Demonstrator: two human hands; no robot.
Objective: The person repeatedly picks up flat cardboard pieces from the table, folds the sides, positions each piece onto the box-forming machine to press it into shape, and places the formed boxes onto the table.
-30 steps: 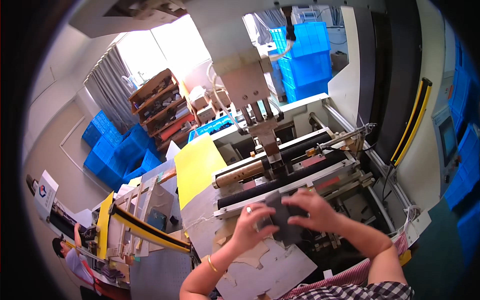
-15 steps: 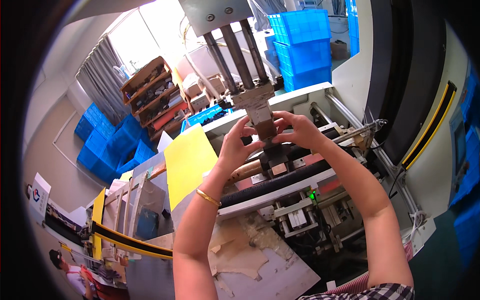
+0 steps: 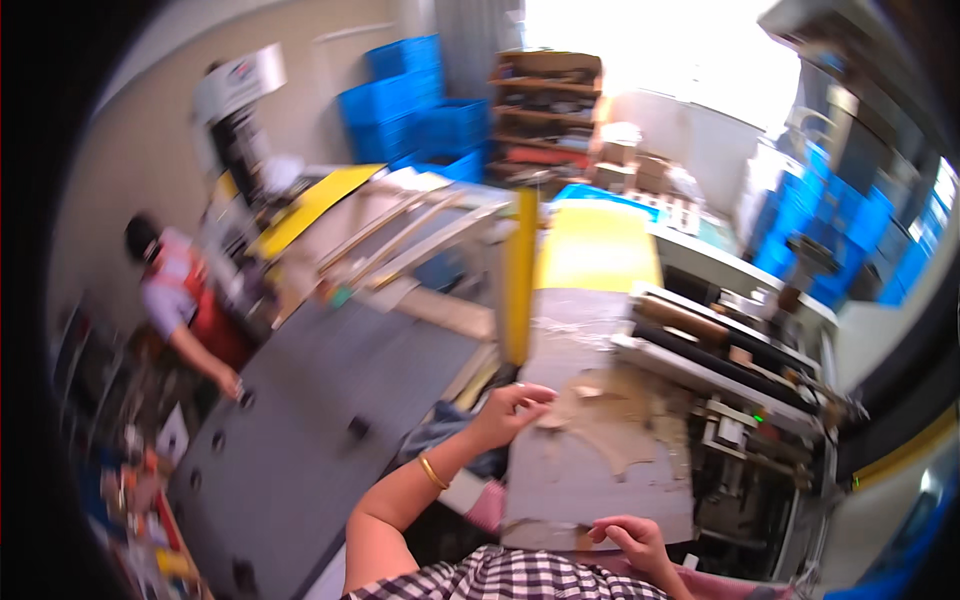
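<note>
Tan ragged sheet (image 3: 612, 425) on grey board (image 3: 590, 497); left fingers (image 3: 536, 391) loosely curled, right fingers (image 3: 624, 523) parted.

Workshop: roller machine (image 3: 725, 368), blue crates (image 3: 380, 108).

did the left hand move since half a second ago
Yes: judged against the machine's black roller, the left hand has moved left and back toward the person, from above the roller to beside the torn brown sheet.
</note>
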